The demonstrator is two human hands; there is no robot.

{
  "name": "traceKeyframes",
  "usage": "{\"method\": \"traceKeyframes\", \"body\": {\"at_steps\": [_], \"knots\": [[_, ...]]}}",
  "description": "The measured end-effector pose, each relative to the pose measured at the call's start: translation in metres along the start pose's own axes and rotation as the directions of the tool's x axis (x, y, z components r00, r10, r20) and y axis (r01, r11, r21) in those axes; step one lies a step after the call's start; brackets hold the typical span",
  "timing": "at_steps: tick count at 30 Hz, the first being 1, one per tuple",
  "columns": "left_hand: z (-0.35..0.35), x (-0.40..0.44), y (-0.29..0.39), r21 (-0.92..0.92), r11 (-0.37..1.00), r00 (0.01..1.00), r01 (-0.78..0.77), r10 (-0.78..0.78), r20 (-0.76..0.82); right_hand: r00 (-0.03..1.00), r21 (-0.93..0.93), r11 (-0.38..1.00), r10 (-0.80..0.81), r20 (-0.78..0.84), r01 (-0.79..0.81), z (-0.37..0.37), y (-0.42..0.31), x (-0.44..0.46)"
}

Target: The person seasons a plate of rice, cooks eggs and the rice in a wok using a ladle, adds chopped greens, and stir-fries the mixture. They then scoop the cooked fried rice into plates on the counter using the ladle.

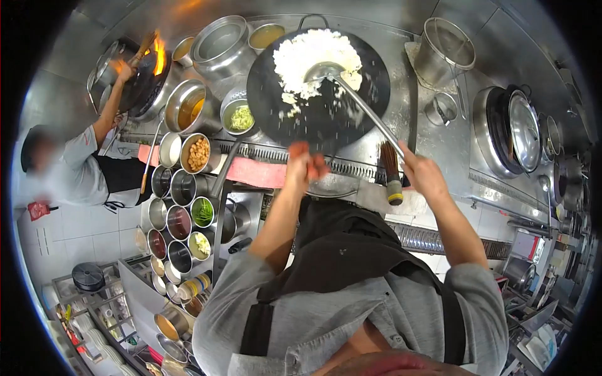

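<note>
A large black wok (276, 94) holds white rice (313, 53) heaped toward its far side, with loose grains scattered and blurred over the near half. My right hand (426, 175) is closed round the end of a long metal ladle (370, 113); the ladle's bowl rests in the rice. At the wok's near edge, my left hand (304, 170) is closed and partly blurred. Something reddish shows at its fingers, but what it grips is unclear. A pink cloth (256, 173) lies just left of that hand. Near my right hand is a bristle brush (390, 174).
Steel pots with ingredients, including shredded greens (241, 118) and brown pieces (197, 154), crowd the left. Another person (75, 163) works at a flaming wok (141, 81). A strainer pot (446, 50), a small steel cup (441, 109) and stacked pans with a lid (525, 130) stand right.
</note>
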State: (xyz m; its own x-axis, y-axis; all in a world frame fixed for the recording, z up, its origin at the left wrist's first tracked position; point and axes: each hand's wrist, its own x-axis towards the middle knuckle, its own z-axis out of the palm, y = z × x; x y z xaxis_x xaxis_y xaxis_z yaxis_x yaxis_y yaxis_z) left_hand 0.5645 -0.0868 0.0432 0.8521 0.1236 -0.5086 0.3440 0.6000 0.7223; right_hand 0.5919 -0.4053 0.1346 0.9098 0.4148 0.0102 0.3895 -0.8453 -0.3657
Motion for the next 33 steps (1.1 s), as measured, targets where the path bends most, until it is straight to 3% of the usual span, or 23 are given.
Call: {"method": "traceKeyframes", "body": {"at_steps": [1, 2, 4, 6, 8, 12, 13, 15, 16, 17, 18, 20, 23, 25, 26, 27, 28, 30, 31, 32, 33], "knots": [[-0.008, -0.030, -0.011, -0.002, 1.000, 0.998, 0.031, -0.031, -0.062, 1.000, 0.019, 1.000, 0.009, 0.009, -0.009, -0.011, -0.003, -0.012], [-0.035, -0.044, -0.019, 0.056, 0.981, 0.983, 0.185, -0.185, 0.006, 1.000, 0.039, 0.999, 0.020, 0.006, -0.020, -0.030, -0.006, -0.027], [0.010, -0.085, 0.022, 0.056, 0.992, 0.993, 0.113, -0.110, -0.053, 0.995, 0.148, 0.986, 0.063, 0.077, -0.073, -0.064, -0.001, -0.055], [0.028, -0.051, 0.048, -0.078, 0.997, 0.990, -0.009, -0.002, -0.143, 0.991, 0.216, 0.972, 0.069, 0.114, -0.092, -0.080, 0.009, -0.065], [0.040, 0.005, 0.060, -0.006, 0.998, 0.998, -0.056, 0.056, -0.004, 0.988, 0.281, 0.952, 0.093, 0.121, -0.124, -0.080, 0.012, -0.063], [0.031, 0.050, 0.033, 0.062, 0.998, 1.000, 0.006, -0.006, 0.001, 0.996, -0.095, 0.992, -0.086, 0.035, 0.089, -0.017, 0.035, -0.015], [0.026, 0.039, 0.021, 0.073, 0.997, 0.999, -0.008, 0.005, 0.039, 0.998, -0.105, 0.992, -0.068, 0.007, 0.069, 0.003, 0.038, -0.013], [0.015, -0.017, -0.001, 0.076, 0.996, 0.991, 0.053, -0.043, -0.129, 0.999, -0.025, 0.999, -0.022, -0.048, 0.021, -0.003, 0.016, -0.031], [0.005, -0.037, -0.009, 0.083, 0.995, 0.991, 0.060, -0.050, -0.121, 0.998, 0.026, 1.000, 0.004, -0.058, -0.003, -0.018, 0.003, -0.041], [-0.005, -0.047, -0.003, 0.081, 0.993, 0.991, 0.086, -0.093, 0.093, 0.997, 0.032, 0.999, 0.005, -0.074, -0.003, -0.030, 0.006, -0.047], [0.002, -0.041, 0.004, 0.078, 0.993, 0.992, 0.088, -0.094, 0.080, 0.999, 0.099, 0.995, 0.020, -0.034, -0.017, -0.043, 0.016, -0.060], [0.025, -0.019, 0.031, -0.033, 0.999, 0.992, 0.003, -0.008, -0.126, 0.998, 0.233, 0.970, 0.056, 0.042, -0.064, -0.068, 0.022, -0.067], [0.048, 0.039, 0.048, -0.003, 1.000, 0.995, -0.020, 0.019, -0.099, 0.998, 0.221, 0.975, -0.017, 0.064, 0.003, -0.063, 0.035, -0.041], [0.026, 0.076, 0.029, -0.036, 0.999, 0.996, 0.017, -0.020, -0.084, 0.997, 0.051, 0.997, -0.062, 0.054, 0.059, -0.029, 0.036, -0.016], [0.020, 0.080, 0.017, -0.078, 0.996, 0.996, 0.048, -0.053, -0.068, 0.999, 0.025, 0.999, -0.044, 0.018, 0.044, -0.007, 0.035, -0.010], [0.035, 0.045, 0.019, 0.051, 0.997, 0.998, -0.053, 0.055, -0.041, 1.000, 0.016, 1.000, 0.009, 0.022, -0.010, 0.008, 0.026, -0.015], [0.035, 0.021, 0.011, 0.069, 0.997, 0.992, -0.022, 0.030, -0.120, 0.999, -0.003, 0.999, 0.049, 0.009, -0.049, 0.017, 0.021, -0.016], [0.027, -0.024, 0.016, 0.140, 0.979, 0.983, 0.149, -0.132, -0.128, 0.988, 0.369, 0.925, 0.130, -0.081, -0.092, 0.033, 0.008, -0.037], [0.033, -0.016, 0.027, 0.136, 0.981, 0.985, 0.140, -0.125, -0.117, 0.977, 0.542, 0.820, 0.212, 0.010, -0.183, 0.026, -0.002, -0.044], [0.035, -0.013, 0.033, 0.080, 0.995, 0.987, 0.067, -0.054, -0.153, 0.949, 0.690, 0.654, 0.257, 0.185, -0.312, 0.028, -0.003, -0.051], [0.033, -0.008, 0.039, 0.028, 1.000, 0.981, -0.006, 0.012, -0.195, 0.914, 0.839, 0.384, 0.279, 0.293, -0.386, 0.028, -0.004, -0.052]]}}
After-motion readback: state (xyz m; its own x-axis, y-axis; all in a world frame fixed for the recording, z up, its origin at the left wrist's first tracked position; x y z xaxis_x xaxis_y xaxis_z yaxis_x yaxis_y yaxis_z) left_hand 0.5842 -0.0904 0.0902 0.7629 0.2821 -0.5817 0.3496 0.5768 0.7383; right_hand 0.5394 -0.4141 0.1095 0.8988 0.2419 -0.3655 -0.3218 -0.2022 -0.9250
